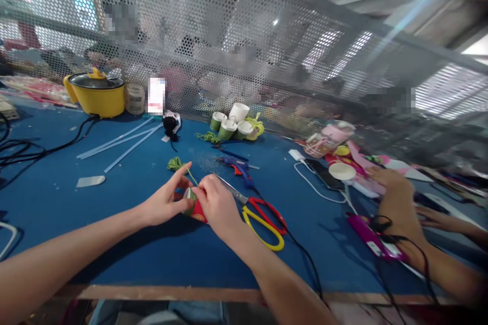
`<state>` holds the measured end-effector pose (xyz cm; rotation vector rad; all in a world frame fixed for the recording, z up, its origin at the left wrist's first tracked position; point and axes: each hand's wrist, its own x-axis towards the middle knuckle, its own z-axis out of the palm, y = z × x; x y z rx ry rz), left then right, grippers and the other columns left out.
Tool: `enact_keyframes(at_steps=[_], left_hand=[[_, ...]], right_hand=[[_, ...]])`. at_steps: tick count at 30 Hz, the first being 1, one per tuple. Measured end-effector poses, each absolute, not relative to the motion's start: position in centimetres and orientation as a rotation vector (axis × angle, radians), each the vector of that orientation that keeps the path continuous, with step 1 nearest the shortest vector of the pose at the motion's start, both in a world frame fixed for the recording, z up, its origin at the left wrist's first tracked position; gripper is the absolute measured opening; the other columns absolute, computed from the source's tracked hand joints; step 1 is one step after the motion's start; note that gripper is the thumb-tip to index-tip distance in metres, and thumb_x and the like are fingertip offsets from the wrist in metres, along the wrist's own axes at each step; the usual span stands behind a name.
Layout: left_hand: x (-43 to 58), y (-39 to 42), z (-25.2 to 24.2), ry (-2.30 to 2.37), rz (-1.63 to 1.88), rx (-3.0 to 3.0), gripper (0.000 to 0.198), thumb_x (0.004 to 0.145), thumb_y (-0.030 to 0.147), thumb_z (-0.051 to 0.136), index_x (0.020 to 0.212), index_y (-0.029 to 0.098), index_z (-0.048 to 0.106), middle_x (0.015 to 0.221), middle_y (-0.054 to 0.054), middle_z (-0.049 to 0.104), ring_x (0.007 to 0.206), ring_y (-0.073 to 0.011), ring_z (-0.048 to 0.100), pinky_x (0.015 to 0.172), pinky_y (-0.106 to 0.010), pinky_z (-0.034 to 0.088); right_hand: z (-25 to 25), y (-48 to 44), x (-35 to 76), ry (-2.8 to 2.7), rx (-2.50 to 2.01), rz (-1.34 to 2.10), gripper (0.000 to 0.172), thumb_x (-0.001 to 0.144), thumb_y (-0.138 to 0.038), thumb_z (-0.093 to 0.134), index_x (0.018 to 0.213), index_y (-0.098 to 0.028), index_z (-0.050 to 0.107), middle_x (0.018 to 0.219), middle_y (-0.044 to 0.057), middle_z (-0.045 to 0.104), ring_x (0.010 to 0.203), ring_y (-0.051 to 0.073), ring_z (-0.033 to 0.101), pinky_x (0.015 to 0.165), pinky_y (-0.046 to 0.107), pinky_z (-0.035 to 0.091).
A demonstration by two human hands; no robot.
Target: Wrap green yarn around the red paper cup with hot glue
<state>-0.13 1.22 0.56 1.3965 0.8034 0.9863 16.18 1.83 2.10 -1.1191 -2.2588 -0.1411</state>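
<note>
My left hand (164, 204) is closed around a small paper cup (189, 196) wrapped in green yarn, its thumb along the near side. My right hand (220, 207) pinches the strand of green yarn (192, 176) at the cup's right side. That strand leads up towards a loose green yarn bundle (174, 164) on the table just beyond the left fingers. Under the hands lies a red piece (199, 212), partly covered. Scissors (282, 243) with one red and one yellow handle rest beside my right hand. Beyond them is a blue glue gun (239, 168).
Several green-wrapped cups (227, 130) stand at the back near the mesh panel (267, 35). Clear sticks (118, 139) and a yellow electric pot (101, 98) are at left. Another person's arm (400, 213) reaches in at right, over a purple power strip (366, 236) and cables.
</note>
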Motion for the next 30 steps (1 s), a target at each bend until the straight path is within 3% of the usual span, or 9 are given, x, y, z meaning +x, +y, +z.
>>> enact_keyframes(at_steps=[5,11,20,30], left_hand=[[-0.2,1.2,0.3,0.776,0.975,1.401,0.081,0.075,0.021,0.060,0.143,0.028,0.015,0.100,-0.004,0.046,0.079,-0.0141,0.049,0.068,-0.029,0.043],[-0.1,0.7,0.9,0.779,0.980,1.544,0.080,0.078,0.021,0.058,0.143,0.025,0.013,0.107,-0.008,0.046,0.100,-0.0224,0.048,0.084,-0.038,0.042],[0.4,0.4,1.5,0.850,0.969,1.512,0.083,0.074,0.024,0.061,0.142,0.020,0.013,0.109,-0.009,0.047,0.102,-0.0255,0.049,0.088,-0.043,0.042],[1.0,0.7,1.8,0.931,0.978,1.359,0.076,0.067,0.016,0.056,0.137,0.020,0.025,0.098,-0.004,0.048,0.093,-0.0205,0.050,0.081,-0.036,0.044]], right_hand=[[3.0,1.8,16.5,-2.218,-1.099,0.130,0.022,0.091,-0.022,0.043,0.069,-0.022,0.041,0.074,0.003,0.053,0.068,0.016,0.052,0.065,0.027,0.043],[3.9,1.9,16.7,-2.186,-1.117,0.384,0.025,0.088,-0.019,0.050,0.065,-0.022,0.039,0.071,0.000,0.050,0.068,0.015,0.050,0.064,0.026,0.040],[3.5,2.1,16.6,-2.150,-1.172,0.349,0.024,0.087,-0.020,0.049,0.064,-0.022,0.043,0.072,0.000,0.052,0.069,0.014,0.051,0.065,0.026,0.041],[3.4,1.8,16.2,-2.151,-1.175,0.348,0.024,0.088,-0.021,0.049,0.065,-0.022,0.042,0.073,0.001,0.051,0.068,0.015,0.050,0.065,0.026,0.041]])
